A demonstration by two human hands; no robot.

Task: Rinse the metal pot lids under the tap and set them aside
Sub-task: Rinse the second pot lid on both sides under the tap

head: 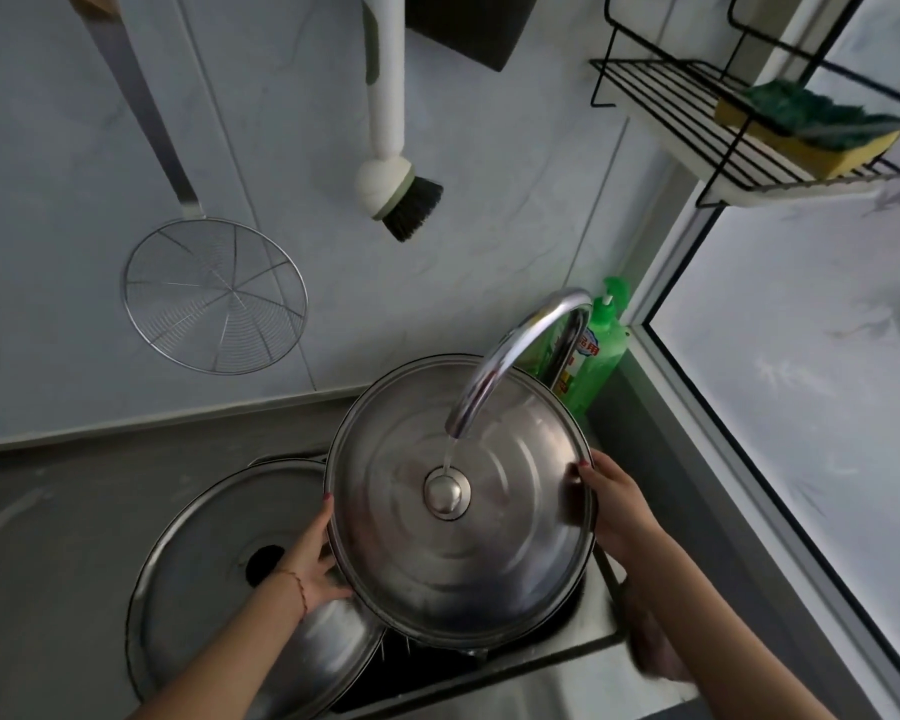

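Note:
A round metal pot lid [411, 553] with a steel knob at its centre is tilted over the sink, under the chrome tap [510, 356]. A thin stream of water falls from the spout onto the lid just above the knob. My left hand [313, 558] grips the lid's left rim and my right hand [611, 506] grips its right rim. A second, larger metal lid [204, 543] with a dark hole in its middle lies flat to the left, partly under the held lid and my left forearm.
A green dish soap bottle [601, 356] stands behind the tap. On the wall hang a wire skimmer [214, 296] and a dish brush [401, 194]. A black wire rack [749, 142] with a sponge is at upper right. The sink's front edge [515, 678] is near me.

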